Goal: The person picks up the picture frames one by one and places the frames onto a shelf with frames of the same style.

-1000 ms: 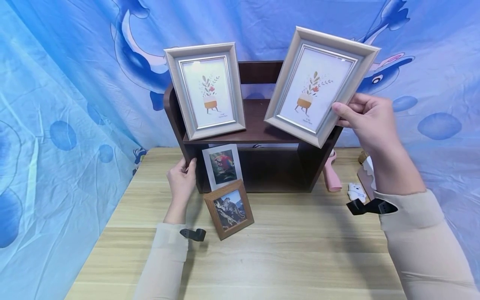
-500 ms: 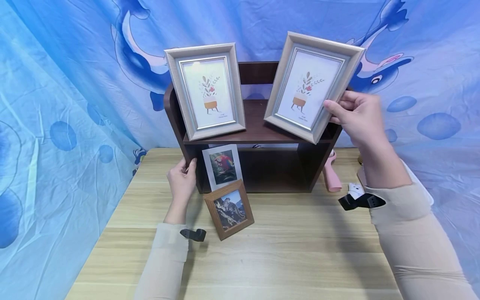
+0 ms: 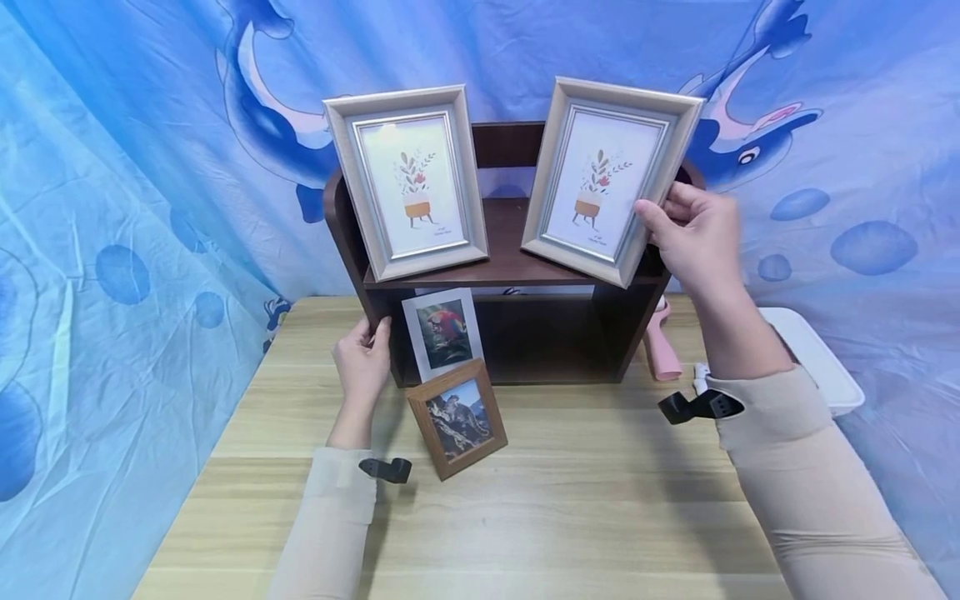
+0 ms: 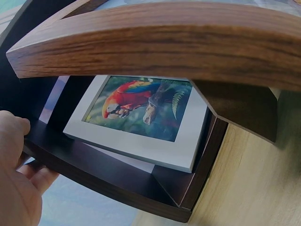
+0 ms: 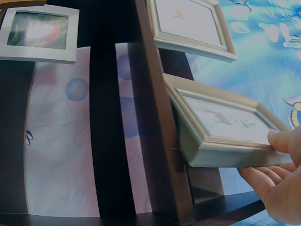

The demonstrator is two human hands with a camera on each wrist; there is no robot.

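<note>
My right hand (image 3: 701,237) pinches the right edge of a beige picture frame (image 3: 609,179) with a potted-plant print, thumb in front and fingers behind. This frame leans at the right of the upper board of a dark brown shelf (image 3: 517,242). A matching beige picture frame (image 3: 408,183) stands at the left of the same board. My left hand (image 3: 362,358) grips the shelf's left side panel, its thumb inside and fingers outside in the left wrist view. A white frame with a parrot picture (image 4: 141,110) stands in the lower compartment, partly behind a brown wooden frame (image 3: 459,419).
The wooden frame stands on the table (image 3: 525,517) before the shelf. Right of the shelf lie a pink-handled object (image 3: 662,346) and a white tray (image 3: 825,367), partly behind my right arm. A blue curtain (image 3: 787,242) with dolphins hangs behind.
My right hand has moved left and slightly down with the beige frame, which now stands less tilted at the shelf's right. My left hand has stayed on the side panel.
</note>
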